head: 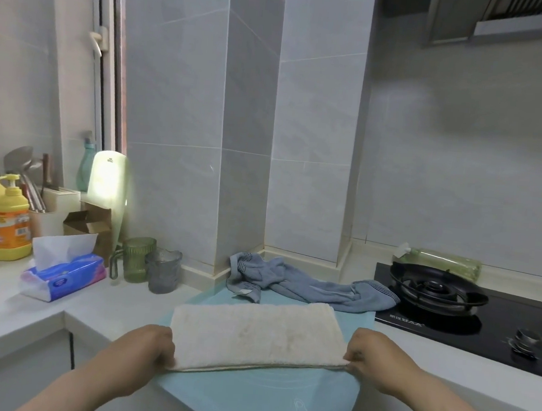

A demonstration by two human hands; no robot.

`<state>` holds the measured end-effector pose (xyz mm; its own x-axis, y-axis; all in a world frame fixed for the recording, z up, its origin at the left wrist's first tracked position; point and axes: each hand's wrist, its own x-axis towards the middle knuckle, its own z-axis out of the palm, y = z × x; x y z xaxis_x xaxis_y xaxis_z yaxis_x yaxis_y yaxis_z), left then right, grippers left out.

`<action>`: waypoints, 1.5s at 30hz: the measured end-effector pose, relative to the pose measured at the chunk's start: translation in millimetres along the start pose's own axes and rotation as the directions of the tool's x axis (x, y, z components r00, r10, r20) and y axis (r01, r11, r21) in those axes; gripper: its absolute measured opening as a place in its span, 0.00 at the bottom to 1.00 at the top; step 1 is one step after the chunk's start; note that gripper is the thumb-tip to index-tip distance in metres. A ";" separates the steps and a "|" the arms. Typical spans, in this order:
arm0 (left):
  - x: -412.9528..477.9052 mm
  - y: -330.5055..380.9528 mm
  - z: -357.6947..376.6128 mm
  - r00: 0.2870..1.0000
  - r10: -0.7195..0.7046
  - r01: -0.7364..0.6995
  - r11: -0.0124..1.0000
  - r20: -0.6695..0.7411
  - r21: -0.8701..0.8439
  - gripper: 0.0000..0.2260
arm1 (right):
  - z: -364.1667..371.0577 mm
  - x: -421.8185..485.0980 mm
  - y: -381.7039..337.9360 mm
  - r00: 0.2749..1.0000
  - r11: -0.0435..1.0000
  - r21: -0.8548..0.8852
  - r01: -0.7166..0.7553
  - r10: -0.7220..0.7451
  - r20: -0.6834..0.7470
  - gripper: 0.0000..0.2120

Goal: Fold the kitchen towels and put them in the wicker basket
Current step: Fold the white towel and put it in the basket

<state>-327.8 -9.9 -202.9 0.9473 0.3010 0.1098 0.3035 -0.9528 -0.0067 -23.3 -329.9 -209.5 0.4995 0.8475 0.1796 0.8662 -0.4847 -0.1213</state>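
Observation:
A cream towel point(254, 334) lies folded in a long strip on a light blue mat point(259, 397) at the counter's front. My left hand point(149, 349) grips the towel's near left corner. My right hand point(371, 353) pinches its near right corner. Behind it a blue-grey towel point(306, 284) lies crumpled against the tiled column. No wicker basket is in view.
A black gas hob point(449, 301) with a burner sits to the right, a bottle point(442, 260) lying behind it. To the left are two glass cups point(150, 264), a tissue pack point(62, 274), a yellow detergent jug point(1, 218), a utensil holder and a sink edge.

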 end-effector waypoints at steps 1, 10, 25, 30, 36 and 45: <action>1.0 -0.2 -0.1 1.000 -0.008 0.009 0.999 0.021 -0.033 0.15 | 0.8 1.0 1.8 1.000 1.000 -0.025 0.013 -0.012 0.025 0.07; 49.9 50.6 -26.8 0.972 -0.139 0.062 0.929 -0.189 -0.364 0.13 | -9.8 41.4 -56.0 0.993 0.998 0.063 0.019 -0.012 -0.113 0.17; 87.4 65.0 18.0 0.944 -0.180 0.201 0.978 0.275 -0.048 0.58 | 25.9 94.3 -44.4 0.934 0.968 0.037 -0.249 0.229 0.274 0.39; 86.6 65.2 19.1 0.952 -0.169 0.192 0.979 0.255 -0.069 0.61 | 28.5 87.7 -43.2 0.940 0.912 0.226 -0.342 0.332 0.084 0.30; 83.1 68.5 17.4 0.956 -0.161 0.188 0.978 0.244 -0.094 0.62 | -4.6 80.4 -42.2 0.793 0.742 0.286 -0.607 0.591 0.148 0.12; 77.7 70.0 13.5 0.959 -0.161 0.191 0.975 0.234 -0.111 0.57 | -26.3 89.3 -34.4 0.632 0.322 0.577 -0.750 0.607 0.482 0.21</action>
<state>-231.5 -52.6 -208.2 0.8834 0.4512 -0.1263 0.4654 -0.8763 0.1244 -8.1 -243.2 -163.6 0.8336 0.3454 -0.4310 -0.1049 -0.6672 -0.7375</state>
